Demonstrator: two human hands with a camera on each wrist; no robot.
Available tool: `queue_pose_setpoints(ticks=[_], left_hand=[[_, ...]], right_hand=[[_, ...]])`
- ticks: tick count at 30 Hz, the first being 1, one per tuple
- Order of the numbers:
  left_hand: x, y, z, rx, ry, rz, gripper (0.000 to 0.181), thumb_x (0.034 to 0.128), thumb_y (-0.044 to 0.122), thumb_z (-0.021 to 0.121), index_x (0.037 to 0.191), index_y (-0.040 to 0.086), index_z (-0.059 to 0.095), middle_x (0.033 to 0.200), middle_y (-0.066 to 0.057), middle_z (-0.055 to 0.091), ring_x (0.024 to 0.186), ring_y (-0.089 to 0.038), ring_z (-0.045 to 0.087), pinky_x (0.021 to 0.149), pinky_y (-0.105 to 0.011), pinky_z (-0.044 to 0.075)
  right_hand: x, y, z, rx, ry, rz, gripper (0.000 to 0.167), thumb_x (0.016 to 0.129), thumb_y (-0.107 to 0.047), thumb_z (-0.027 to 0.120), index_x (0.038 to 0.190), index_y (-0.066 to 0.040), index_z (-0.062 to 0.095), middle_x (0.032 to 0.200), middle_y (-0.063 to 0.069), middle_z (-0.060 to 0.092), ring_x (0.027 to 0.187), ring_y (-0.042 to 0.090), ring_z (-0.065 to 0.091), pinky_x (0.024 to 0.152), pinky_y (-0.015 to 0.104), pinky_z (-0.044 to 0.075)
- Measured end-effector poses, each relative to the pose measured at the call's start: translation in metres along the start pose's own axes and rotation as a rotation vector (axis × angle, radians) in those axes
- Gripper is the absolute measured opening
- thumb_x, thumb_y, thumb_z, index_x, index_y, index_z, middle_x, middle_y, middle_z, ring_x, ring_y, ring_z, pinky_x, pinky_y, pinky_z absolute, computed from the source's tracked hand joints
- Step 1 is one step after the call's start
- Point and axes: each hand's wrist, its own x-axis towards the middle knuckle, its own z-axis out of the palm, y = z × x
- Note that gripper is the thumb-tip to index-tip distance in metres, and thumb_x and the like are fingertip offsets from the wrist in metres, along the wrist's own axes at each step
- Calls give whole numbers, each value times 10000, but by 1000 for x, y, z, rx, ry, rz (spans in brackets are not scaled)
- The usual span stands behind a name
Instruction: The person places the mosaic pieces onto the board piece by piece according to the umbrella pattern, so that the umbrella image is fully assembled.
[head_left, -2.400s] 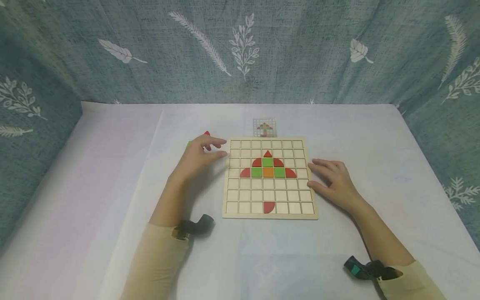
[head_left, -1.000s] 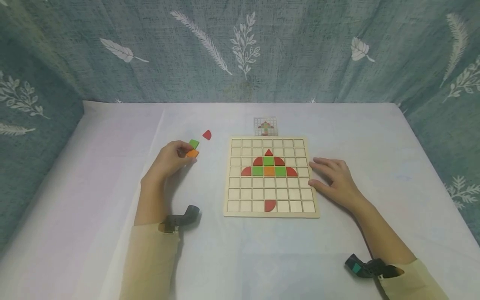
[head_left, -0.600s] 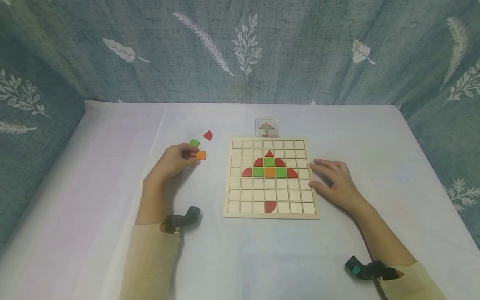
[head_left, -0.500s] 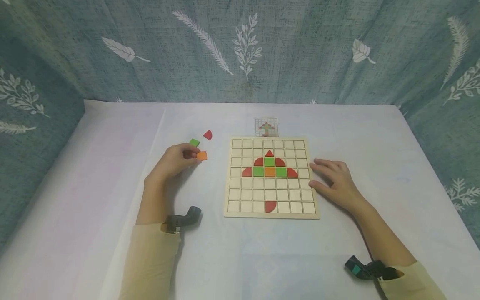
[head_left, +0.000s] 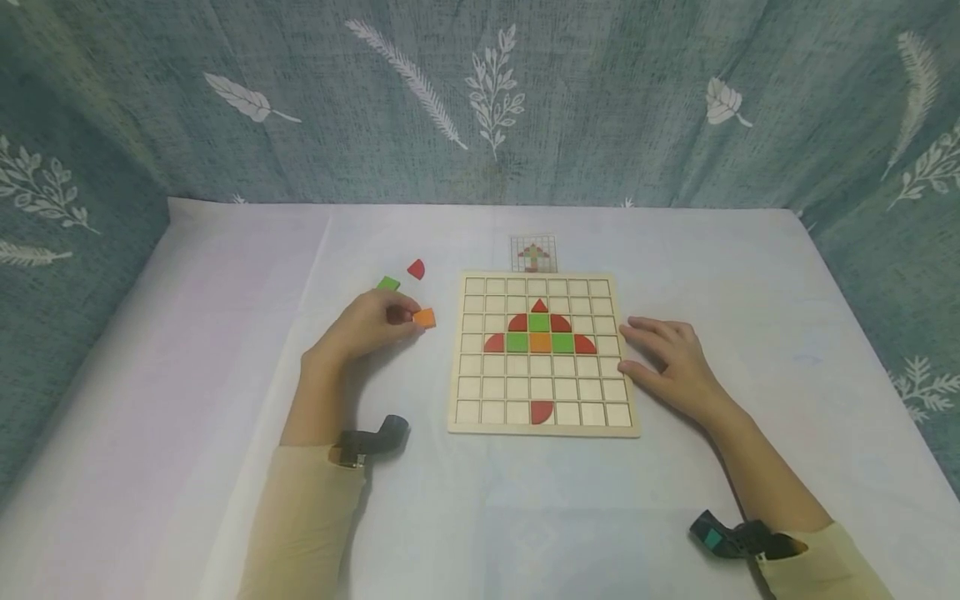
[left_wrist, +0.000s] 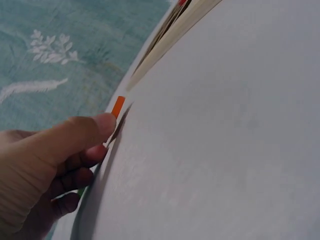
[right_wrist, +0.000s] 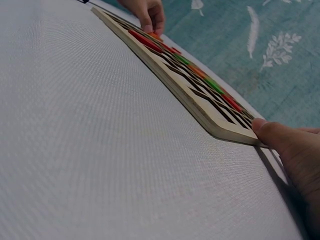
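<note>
In the head view my left hand (head_left: 372, 323) pinches an orange square tile (head_left: 424, 318) between thumb and fingertips, left of the wooden grid board (head_left: 492, 389). The left wrist view shows the tile's edge standing out past the thumb, above the white surface. On the board lie red, green and orange tiles in an arrow-like shape, with a red quarter-round tile (head_left: 541, 412) alone in the bottom row. My right hand (head_left: 670, 364) rests at the board's right edge, its fingers loosely bent and the thumb touching the rim in the right wrist view.
A green tile (head_left: 388, 284) lies just behind my left hand, and a loose red quarter-round tile (head_left: 416, 268) sits farther back. A small pattern card (head_left: 533, 253) lies behind the board. A patterned curtain (head_left: 600, 108) closes off the table's back.
My left hand went from near the board's left edge to the loose tiles, took the orange tile, and now moves it rightward toward the board. My right hand stays in place.
</note>
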Motion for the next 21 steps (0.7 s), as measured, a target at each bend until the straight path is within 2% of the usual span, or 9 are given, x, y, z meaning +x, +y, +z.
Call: queue_pose_setpoints(ticks=[7, 14, 21], left_hand=[[3, 14, 8, -4, -55, 63, 260, 806, 126, 667, 1050, 40, 687, 969, -64, 658, 910, -201, 550, 846, -345, 453], [6, 32, 17, -6, -110, 150, 237, 802, 148, 700, 1024, 67, 695, 919, -31, 655, 866, -177, 554, 812, -313, 455], [8, 43, 27, -6, -123, 216, 231, 768, 187, 752, 968, 80, 706, 827, 0, 636, 802, -153, 542, 750, -296, 454]], right_hand=[[0, 0, 0, -6, 5, -7, 492, 810, -214, 731, 1245, -35, 585, 1329, 182, 502, 1137, 331, 379, 895, 513, 297], [-1, 2, 0, -2, 5, -13, 488, 814, -216, 727, 1246, -37, 586, 1330, 184, 502, 1136, 334, 379, 892, 511, 291], [-1, 1, 0, -2, -1, -11, 486, 820, -221, 721, 1252, -48, 583, 1334, 178, 501, 1156, 342, 373, 898, 522, 290]])
